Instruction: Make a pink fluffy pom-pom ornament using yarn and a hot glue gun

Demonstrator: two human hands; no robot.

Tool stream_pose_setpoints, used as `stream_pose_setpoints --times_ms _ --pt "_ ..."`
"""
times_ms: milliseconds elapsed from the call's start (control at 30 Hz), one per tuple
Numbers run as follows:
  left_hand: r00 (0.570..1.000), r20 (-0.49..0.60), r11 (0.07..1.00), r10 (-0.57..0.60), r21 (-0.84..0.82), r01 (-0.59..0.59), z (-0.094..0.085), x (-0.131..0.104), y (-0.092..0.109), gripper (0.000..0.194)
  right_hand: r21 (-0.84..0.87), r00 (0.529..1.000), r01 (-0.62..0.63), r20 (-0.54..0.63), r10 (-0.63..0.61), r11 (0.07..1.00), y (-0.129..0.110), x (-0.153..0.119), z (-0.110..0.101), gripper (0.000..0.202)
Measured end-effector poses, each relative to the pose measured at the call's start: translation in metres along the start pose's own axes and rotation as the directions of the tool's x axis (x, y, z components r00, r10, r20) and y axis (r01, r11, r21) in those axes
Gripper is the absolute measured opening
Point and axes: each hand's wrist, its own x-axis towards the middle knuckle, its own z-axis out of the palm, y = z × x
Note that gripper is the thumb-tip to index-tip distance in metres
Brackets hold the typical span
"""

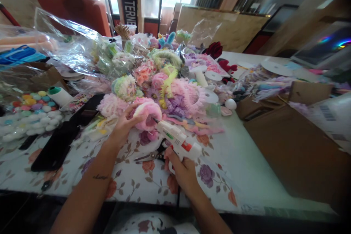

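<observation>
My left hand (129,119) is closed on a fuzzy pink and cream ring (154,109), holding it above the flowered tablecloth. In my right hand (179,166) is a white glue gun (175,136) with red-orange parts. Its dark nozzle points up and left, reaching the ring's opening; whether the tip touches the fuzz I cannot tell. Beneath the glue gun lies a pair of pliers or cutters (152,156) with dark handles, partly hidden by my right hand. A heap of pastel fuzzy pieces (189,93) rises just behind the ring.
Left of my arm are a black phone-like slab (52,153) and a bag of coloured pom-poms (35,113). An open cardboard box (287,146) stands at the right. Clear plastic wrapping (74,40), a white spool (211,96) and dark red flowers (214,50) lie farther back.
</observation>
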Motion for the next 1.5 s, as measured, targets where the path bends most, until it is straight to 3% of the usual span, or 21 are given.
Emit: stream_pose_setpoints --times_ms 100,267,433,600,767,1000,1300,1500 --pt "1.000 0.005 1.000 0.002 -0.015 -0.002 0.001 -0.001 0.000 0.055 -0.025 0.998 -0.026 0.054 0.027 0.999 0.001 0.000 0.000 0.042" --pt "1.000 0.000 1.000 -0.004 0.009 0.004 0.001 -0.001 0.001 0.053 0.024 0.999 0.013 -0.053 -0.012 1.000 -0.002 0.000 0.001 0.038" --pt "1.000 0.015 1.000 0.001 -0.022 -0.001 0.002 -0.001 0.003 0.054 0.038 1.000 0.000 -0.012 0.001 0.999 -0.004 0.000 0.002 0.037" --pt "1.000 -0.003 0.999 -0.001 -0.042 0.001 0.003 -0.002 0.004 0.053 0.047 0.995 0.004 -0.096 0.001 0.999 -0.004 0.000 0.001 0.040" --pt "1.000 0.024 1.000 0.017 -0.026 -0.017 0.003 -0.002 0.004 0.053 0.033 1.000 -0.012 0.006 0.012 0.999 -0.003 0.000 0.001 0.039" --pt "0.999 0.029 0.998 0.036 -0.049 -0.034 0.003 -0.002 0.004 0.050 0.074 0.996 0.008 -0.087 -0.002 0.997 -0.009 -0.002 0.003 0.036" --pt "1.000 0.023 0.998 0.017 -0.060 -0.016 0.003 -0.003 0.004 0.052 0.081 0.997 0.001 -0.079 0.005 0.997 -0.006 -0.001 0.002 0.037" --pt "0.999 0.033 0.998 0.020 -0.063 -0.018 0.001 -0.002 0.003 0.051 0.043 0.999 0.030 0.024 -0.031 0.999 0.000 0.001 -0.001 0.038"
